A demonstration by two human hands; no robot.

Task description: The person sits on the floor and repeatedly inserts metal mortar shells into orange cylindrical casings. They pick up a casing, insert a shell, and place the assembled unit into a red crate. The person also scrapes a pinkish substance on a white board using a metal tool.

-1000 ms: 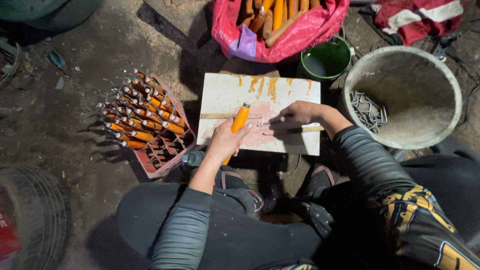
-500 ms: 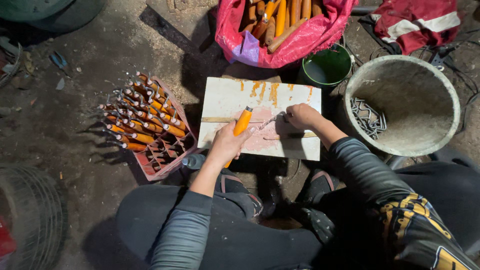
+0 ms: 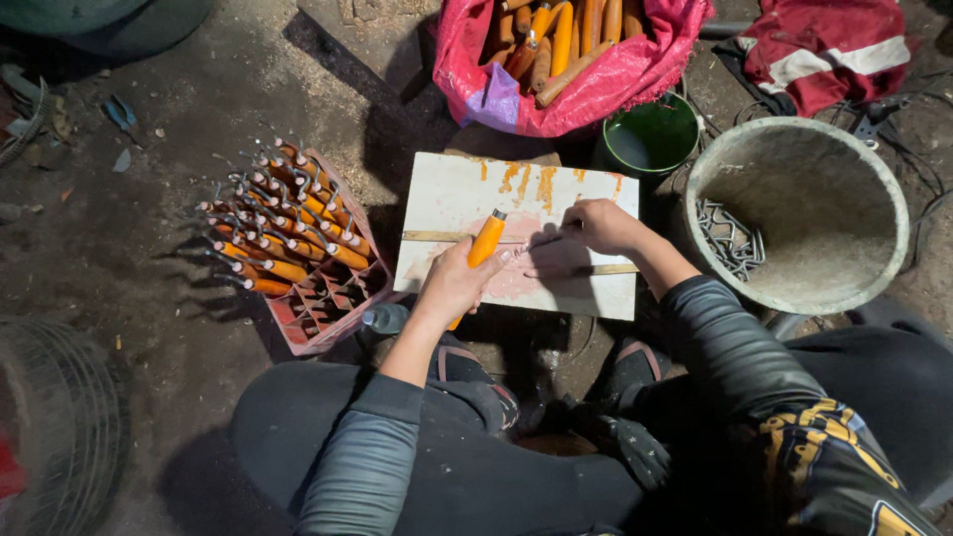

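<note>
A seated person works over a white board [image 3: 452, 199] streaked with orange stains at its far edge, the left hand [image 3: 457, 283] wrapped firmly around an orange wooden handle [image 3: 485, 239] that points toward one o'clock across the board's middle, while the right hand [image 3: 601, 226] pinches a thin metal piece [image 3: 544, 241] just beside the handle's metal-capped tip; whether the piece touches the tip cannot be told. From the board, a pink plastic crate [image 3: 328, 308] at nine o'clock holds rows of finished orange-handled tools [image 3: 283, 223] standing in its compartments, their metal ends pointing toward ten o'clock. At twelve o'clock a pink sack [image 3: 615, 84] lies open, full of bare orange handles [image 3: 561, 35], and a small green pot [image 3: 650, 144] sits at one o'clock, touching the sack. At three o'clock a large pale bucket [image 3: 844, 218] holds a heap of bent metal parts [image 3: 730, 238] against its near wall. A red cloth with white stripes [image 3: 819, 50] lies at two o'clock, and a tyre [image 3: 60, 427] rests on the dirt floor at eight o'clock
</note>
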